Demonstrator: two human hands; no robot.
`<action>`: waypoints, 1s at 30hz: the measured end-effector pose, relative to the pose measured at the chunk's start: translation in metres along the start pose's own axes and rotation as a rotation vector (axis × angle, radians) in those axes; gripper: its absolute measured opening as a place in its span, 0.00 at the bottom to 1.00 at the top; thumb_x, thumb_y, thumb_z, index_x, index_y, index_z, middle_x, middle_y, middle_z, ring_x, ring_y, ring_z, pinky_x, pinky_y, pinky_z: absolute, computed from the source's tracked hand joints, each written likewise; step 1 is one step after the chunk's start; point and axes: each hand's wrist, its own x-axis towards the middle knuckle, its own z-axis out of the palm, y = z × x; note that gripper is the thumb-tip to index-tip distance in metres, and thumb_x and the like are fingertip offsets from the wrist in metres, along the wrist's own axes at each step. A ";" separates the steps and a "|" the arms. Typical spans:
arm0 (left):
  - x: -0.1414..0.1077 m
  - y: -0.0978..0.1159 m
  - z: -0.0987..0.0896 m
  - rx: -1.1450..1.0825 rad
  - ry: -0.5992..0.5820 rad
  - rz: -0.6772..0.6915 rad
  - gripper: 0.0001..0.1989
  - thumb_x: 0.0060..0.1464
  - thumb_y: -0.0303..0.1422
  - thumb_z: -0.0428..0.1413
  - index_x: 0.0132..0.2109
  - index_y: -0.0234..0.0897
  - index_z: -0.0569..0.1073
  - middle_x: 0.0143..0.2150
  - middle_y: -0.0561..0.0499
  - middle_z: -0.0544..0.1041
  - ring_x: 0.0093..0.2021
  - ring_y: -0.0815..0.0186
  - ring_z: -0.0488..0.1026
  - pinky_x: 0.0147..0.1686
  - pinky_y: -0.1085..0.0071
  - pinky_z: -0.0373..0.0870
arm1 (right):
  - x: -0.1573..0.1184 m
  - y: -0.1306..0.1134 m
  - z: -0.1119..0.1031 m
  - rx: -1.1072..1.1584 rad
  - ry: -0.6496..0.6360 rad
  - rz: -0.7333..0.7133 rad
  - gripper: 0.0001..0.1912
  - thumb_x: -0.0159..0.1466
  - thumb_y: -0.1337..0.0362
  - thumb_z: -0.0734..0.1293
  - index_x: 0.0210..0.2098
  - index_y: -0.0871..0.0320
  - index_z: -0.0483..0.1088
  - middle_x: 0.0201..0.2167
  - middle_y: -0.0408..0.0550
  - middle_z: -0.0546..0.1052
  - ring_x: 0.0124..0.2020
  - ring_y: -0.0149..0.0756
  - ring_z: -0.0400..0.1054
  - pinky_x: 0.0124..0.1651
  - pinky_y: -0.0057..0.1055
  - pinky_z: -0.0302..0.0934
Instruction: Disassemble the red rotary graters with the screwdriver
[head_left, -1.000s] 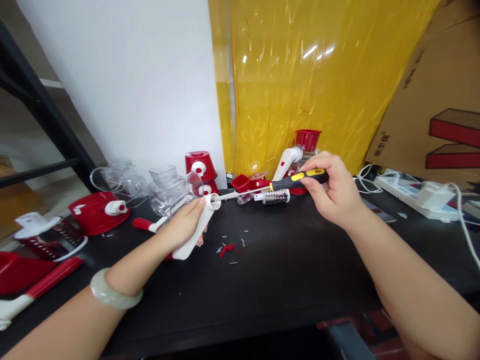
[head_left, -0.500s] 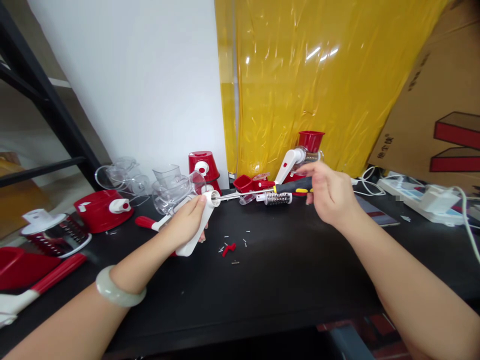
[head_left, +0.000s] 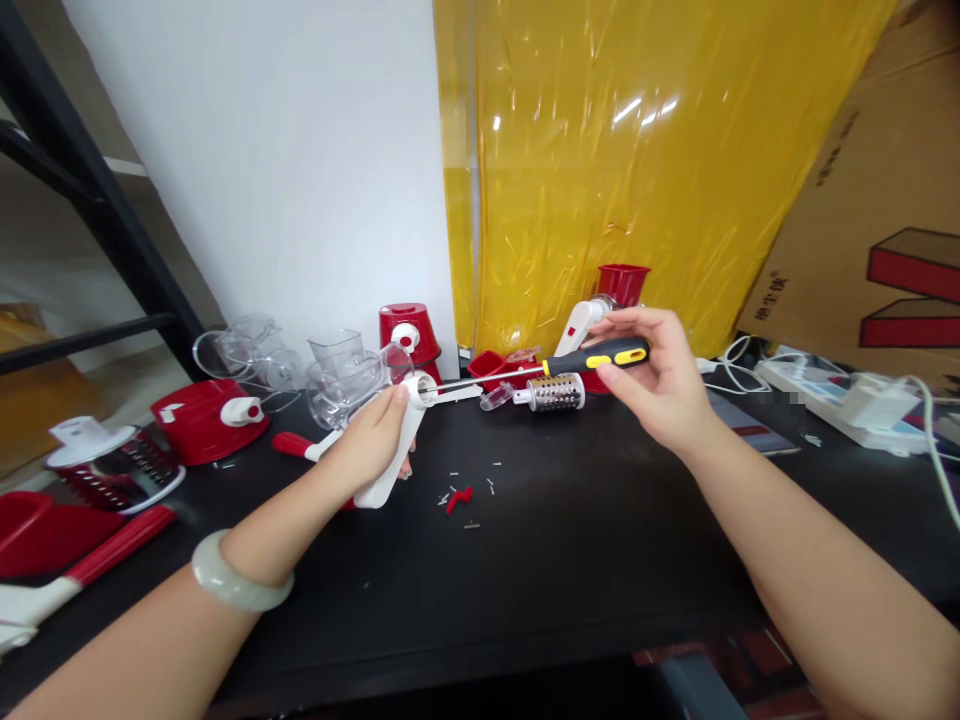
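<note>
My left hand [head_left: 373, 440] is wrapped around the white plastic body of a rotary grater [head_left: 390, 478], whose round socket [head_left: 421, 388] faces right. A screwdriver [head_left: 592, 358] with a black and yellow handle lies almost level, its long metal shaft reaching into that socket. The tip is hidden inside. My right hand [head_left: 664, 375] holds the handle's back end loosely between thumb and fingers. On the table below are a small red plastic piece [head_left: 459, 500], several tiny screws [head_left: 491, 487] and a short metal pin [head_left: 471, 525].
Behind the hands lie a metal grating drum [head_left: 555, 392], a red grater base [head_left: 409, 332] and clear plastic housings [head_left: 349, 380]. Another red base [head_left: 206, 420] and a drum [head_left: 112, 465] stand left. A power strip [head_left: 847, 405] with cables sits right, before a cardboard box [head_left: 862, 200].
My right hand's fingers have turned and come around the screwdriver handle, and more of the handle now shows. The left hand and grater body stay almost still.
</note>
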 end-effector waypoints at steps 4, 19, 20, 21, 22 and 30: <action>-0.001 -0.001 0.000 0.062 0.022 0.021 0.23 0.60 0.56 0.41 0.40 0.42 0.64 0.22 0.57 0.69 0.14 0.65 0.69 0.13 0.69 0.69 | -0.003 0.006 -0.003 -0.168 -0.022 0.198 0.14 0.70 0.52 0.57 0.43 0.54 0.65 0.26 0.43 0.74 0.23 0.34 0.69 0.29 0.33 0.65; 0.002 0.000 0.000 -0.096 0.001 0.002 0.20 0.61 0.53 0.44 0.40 0.41 0.64 0.21 0.57 0.70 0.12 0.65 0.68 0.11 0.70 0.66 | -0.002 0.002 0.000 -0.031 0.029 0.046 0.16 0.67 0.53 0.62 0.51 0.52 0.63 0.42 0.50 0.73 0.44 0.42 0.71 0.47 0.42 0.67; 0.001 0.000 0.001 -0.107 -0.006 0.007 0.20 0.60 0.53 0.44 0.40 0.41 0.63 0.20 0.57 0.70 0.12 0.65 0.68 0.11 0.70 0.66 | -0.003 0.003 0.000 -0.083 0.048 0.083 0.17 0.68 0.52 0.59 0.52 0.52 0.64 0.40 0.49 0.74 0.42 0.42 0.71 0.46 0.42 0.67; 0.000 0.001 0.002 -0.115 -0.014 0.010 0.20 0.60 0.54 0.45 0.40 0.41 0.63 0.20 0.57 0.70 0.12 0.65 0.68 0.11 0.70 0.67 | -0.003 0.003 -0.001 -0.141 0.063 0.121 0.17 0.69 0.51 0.57 0.51 0.53 0.65 0.37 0.49 0.74 0.39 0.41 0.72 0.44 0.42 0.67; 0.000 0.001 0.002 -0.120 -0.018 0.013 0.20 0.60 0.54 0.45 0.40 0.41 0.63 0.20 0.57 0.70 0.12 0.66 0.68 0.11 0.70 0.67 | -0.003 0.004 -0.001 -0.198 0.073 0.152 0.17 0.70 0.51 0.56 0.49 0.53 0.66 0.35 0.48 0.75 0.37 0.40 0.72 0.43 0.41 0.66; 0.001 0.002 0.000 -0.109 0.004 0.008 0.20 0.61 0.53 0.44 0.39 0.41 0.63 0.20 0.58 0.70 0.12 0.65 0.68 0.11 0.70 0.67 | 0.004 -0.004 -0.005 -0.133 0.033 -0.149 0.10 0.63 0.62 0.65 0.45 0.51 0.67 0.41 0.50 0.71 0.44 0.44 0.69 0.48 0.46 0.66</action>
